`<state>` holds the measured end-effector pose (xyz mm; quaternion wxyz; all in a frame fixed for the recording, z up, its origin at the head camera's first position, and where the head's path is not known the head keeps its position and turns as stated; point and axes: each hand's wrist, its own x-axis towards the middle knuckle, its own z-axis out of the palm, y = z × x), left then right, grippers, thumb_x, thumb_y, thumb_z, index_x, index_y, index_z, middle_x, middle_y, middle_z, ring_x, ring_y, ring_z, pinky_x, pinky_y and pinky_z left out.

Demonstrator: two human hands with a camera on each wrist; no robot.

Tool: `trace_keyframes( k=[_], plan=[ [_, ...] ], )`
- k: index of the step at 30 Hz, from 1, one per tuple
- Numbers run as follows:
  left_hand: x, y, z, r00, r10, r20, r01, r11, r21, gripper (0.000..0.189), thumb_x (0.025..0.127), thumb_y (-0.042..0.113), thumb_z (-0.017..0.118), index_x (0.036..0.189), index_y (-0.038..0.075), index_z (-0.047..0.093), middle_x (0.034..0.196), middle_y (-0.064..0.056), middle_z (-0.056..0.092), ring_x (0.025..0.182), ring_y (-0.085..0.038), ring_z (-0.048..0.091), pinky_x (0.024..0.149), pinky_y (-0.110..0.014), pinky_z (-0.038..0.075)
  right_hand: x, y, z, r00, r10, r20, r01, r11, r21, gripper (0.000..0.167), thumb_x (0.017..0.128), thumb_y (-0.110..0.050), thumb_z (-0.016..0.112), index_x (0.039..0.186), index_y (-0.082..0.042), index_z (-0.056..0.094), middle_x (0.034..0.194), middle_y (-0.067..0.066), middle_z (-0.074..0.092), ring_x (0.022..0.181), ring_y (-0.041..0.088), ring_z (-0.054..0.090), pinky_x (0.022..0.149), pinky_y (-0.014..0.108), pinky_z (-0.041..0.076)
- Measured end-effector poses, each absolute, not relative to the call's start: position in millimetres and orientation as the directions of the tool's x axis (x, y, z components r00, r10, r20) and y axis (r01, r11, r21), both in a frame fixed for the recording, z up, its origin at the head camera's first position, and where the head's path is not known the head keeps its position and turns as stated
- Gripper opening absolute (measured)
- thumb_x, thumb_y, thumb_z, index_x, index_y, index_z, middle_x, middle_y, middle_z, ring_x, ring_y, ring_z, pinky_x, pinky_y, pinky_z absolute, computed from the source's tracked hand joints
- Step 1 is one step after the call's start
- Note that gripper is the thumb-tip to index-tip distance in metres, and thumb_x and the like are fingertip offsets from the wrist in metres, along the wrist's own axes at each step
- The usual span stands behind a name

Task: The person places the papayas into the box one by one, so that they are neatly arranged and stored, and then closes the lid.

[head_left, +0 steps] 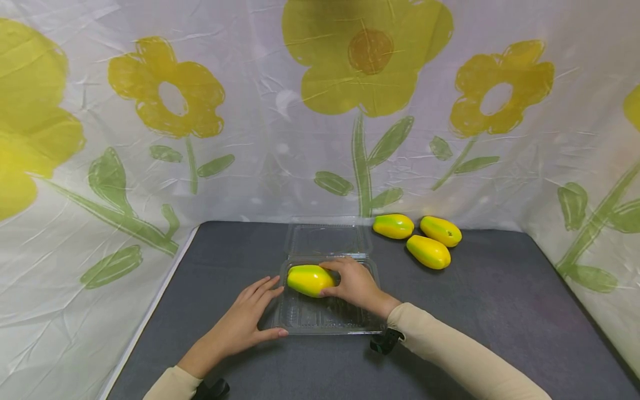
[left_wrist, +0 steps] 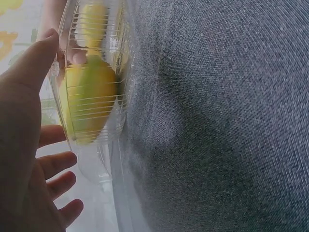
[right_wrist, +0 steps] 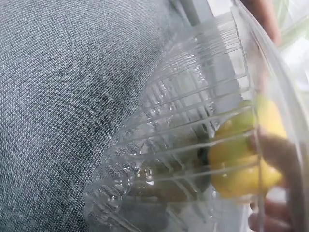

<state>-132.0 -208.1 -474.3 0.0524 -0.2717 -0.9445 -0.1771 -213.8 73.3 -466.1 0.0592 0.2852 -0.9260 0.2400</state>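
Observation:
A clear plastic clamshell box lies with its lid folded back on the dark cloth. In its back left part is a yellow-green papaya, lying lengthwise from left to right. My right hand grips the papaya's right end between thumb and fingers, reaching in over the box. At the box's left side, my left hand has its fingers spread and thumb apart, fingertips right at the rim. Through the ribbed wall, the left wrist view shows the papaya; the right wrist view shows it blurred.
Three more papayas lie in a group at the back right: one on the left, one on the right and one nearest. The transparent lid extends toward the flower-printed curtain behind the table.

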Motion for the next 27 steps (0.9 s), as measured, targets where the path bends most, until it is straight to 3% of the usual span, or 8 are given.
trace_keyframes(
  k=[9,14,27],
  plan=[
    [-132.6,-207.6,-473.1,-0.849,0.495,0.186,0.529,0.792,0.306,0.09,0.08,0.067,0.068,0.148,0.012,0.046,0.162,-0.007,0.033,0.148,-0.036,0.032,0.114,-0.062,0.034,-213.0,74.0,-471.3,-0.876,-0.443,0.192,-0.469,0.687,-0.556,0.062,0.073,-0.042,0.086,0.129,-0.021,0.068,0.12,-0.002,0.073,0.098,0.016,0.067,0.082,0.033,0.055],
    [-133.5,-208.0,-474.2,-0.85,0.496,0.177,0.527,0.794,0.302,0.093,0.08,0.074,0.06,0.149,0.012,0.045,0.162,-0.007,0.033,0.149,-0.035,0.031,0.114,-0.062,0.033,-213.0,72.7,-474.2,-0.884,-0.439,0.159,-0.432,0.639,-0.637,0.06,0.076,-0.037,0.085,0.13,-0.018,0.066,0.12,0.002,0.073,0.101,0.017,0.069,0.085,0.034,0.057],
    [-133.7,-207.9,-474.9,-0.855,0.491,0.166,0.519,0.801,0.3,0.095,0.08,0.078,0.056,0.148,0.013,0.045,0.161,-0.007,0.034,0.148,-0.034,0.032,0.114,-0.061,0.034,-213.3,68.6,-475.5,-0.871,-0.46,0.172,-0.458,0.635,-0.622,0.062,0.077,-0.036,0.084,0.132,-0.018,0.063,0.12,0.002,0.072,0.099,0.017,0.07,0.084,0.034,0.057]
  ],
)
